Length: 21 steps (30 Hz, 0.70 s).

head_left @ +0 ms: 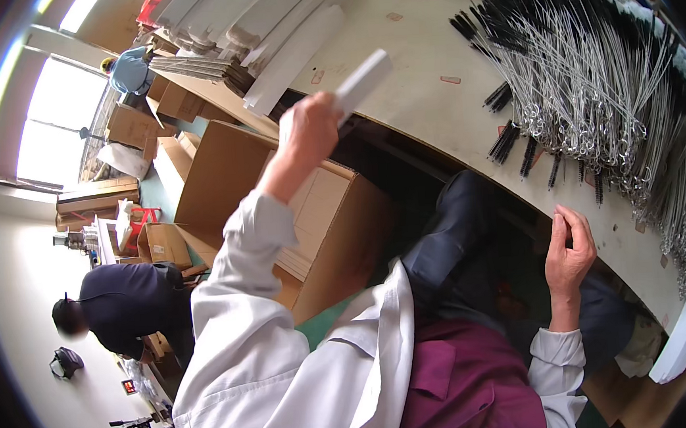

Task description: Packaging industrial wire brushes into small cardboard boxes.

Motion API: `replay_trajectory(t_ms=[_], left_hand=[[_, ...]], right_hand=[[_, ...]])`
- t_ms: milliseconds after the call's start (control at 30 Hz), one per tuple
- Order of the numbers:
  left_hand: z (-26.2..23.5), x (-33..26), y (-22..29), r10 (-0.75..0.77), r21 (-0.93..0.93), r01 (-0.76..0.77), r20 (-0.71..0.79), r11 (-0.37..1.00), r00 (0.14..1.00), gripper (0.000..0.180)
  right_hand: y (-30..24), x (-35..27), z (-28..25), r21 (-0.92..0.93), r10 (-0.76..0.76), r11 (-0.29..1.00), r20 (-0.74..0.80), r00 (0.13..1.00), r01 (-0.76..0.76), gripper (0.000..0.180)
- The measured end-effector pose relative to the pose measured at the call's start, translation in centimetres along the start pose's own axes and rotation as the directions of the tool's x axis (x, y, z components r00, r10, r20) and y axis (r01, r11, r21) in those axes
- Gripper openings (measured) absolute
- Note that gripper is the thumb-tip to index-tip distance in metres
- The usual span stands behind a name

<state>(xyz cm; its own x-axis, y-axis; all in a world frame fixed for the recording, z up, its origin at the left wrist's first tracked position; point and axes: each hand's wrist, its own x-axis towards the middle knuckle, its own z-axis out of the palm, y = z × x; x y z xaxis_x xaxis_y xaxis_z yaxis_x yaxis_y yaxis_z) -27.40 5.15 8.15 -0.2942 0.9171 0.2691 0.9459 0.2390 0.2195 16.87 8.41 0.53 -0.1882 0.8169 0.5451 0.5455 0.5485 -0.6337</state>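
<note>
Where brushes [572, 79] lie, pale table [397, 75], cardboard boxes [341, 242]

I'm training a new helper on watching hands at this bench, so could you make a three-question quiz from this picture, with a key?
1. Multiple choice: what does the left hand hold?
A) a metal cup
B) a slim white piece
C) a roll of tape

2. True or false: the right hand grips a second white piece.

3. Fill in the missing word: the wire-handled brushes piled on the table have ___ bristles.

Key: 1. B. 2. False; the right hand looks empty, its fingers loosely bent near the table's edge. 3. Black.
</note>
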Motion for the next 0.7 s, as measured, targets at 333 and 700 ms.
replay_trajectory(t_ms=[333, 700], left_hand=[[4.7, 13.3, -9.0, 0.140, 0.441, -0.093, -0.076, 0.893, 0.987, 0.015], [6.1, 10.7, -7.5, 0.330, 0.482, -0.224, -0.145, 0.847, 0.933, 0.028]], right_hand=[[0.8, -0.6, 1.7, -0.050, -0.006, 0.999, -0.073, 0.997, 0.002, 0.009], [0.5, -0.7, 1.5, -0.068, -0.010, 0.998, -0.097, 0.995, 0.003, 0.009]])
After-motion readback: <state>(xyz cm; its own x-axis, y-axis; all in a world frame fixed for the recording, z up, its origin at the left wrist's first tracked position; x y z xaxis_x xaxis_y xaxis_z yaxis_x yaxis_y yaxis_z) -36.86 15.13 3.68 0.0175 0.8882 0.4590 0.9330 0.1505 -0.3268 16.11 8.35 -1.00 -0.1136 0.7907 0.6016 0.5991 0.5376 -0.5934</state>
